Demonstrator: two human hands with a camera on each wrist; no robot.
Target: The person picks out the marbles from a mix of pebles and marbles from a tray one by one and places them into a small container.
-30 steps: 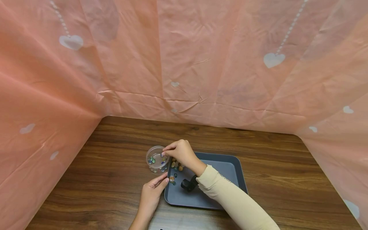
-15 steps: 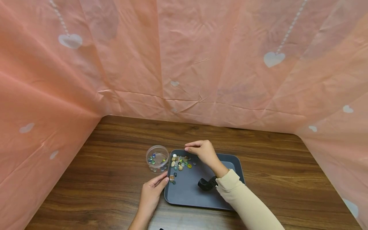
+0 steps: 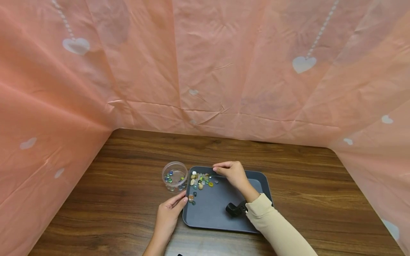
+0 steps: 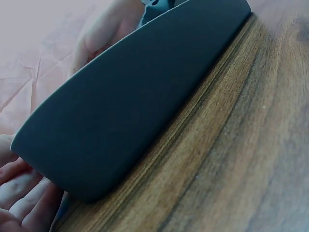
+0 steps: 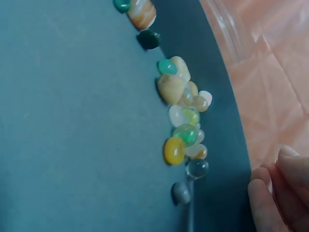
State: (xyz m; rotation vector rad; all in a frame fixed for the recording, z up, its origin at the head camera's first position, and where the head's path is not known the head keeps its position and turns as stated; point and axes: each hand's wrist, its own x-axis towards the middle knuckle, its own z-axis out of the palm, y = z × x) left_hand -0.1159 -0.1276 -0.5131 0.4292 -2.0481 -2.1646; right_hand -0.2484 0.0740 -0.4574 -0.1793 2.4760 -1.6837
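My left hand (image 3: 168,215) grips the left rim of a dark grey tray (image 3: 211,209) between thumb and fingers; its fingers (image 4: 29,198) curl at the tray's end in the left wrist view. My right hand (image 3: 236,176) is at the far rim, its fingertips close together by the outer side. In the right wrist view those fingers (image 5: 263,208) show nothing between them. Mixed pebbles and glass marbles lie along the tray's left and far side, among them a yellow stone (image 5: 174,151), a tan pebble (image 5: 171,88) and a clear marble (image 5: 197,168).
A clear round tub (image 3: 174,185) with several marbles in it stands just left of the tray. A black wrist device (image 3: 235,209) hangs below the right forearm. The wooden table (image 3: 121,199) is walled by a pink curtain (image 3: 211,71) with white hearts.
My right hand has moved from over the clear tub to the tray's far rim, then slightly further right. A few marbles in the tub have shifted. The left hand stays on the rim.
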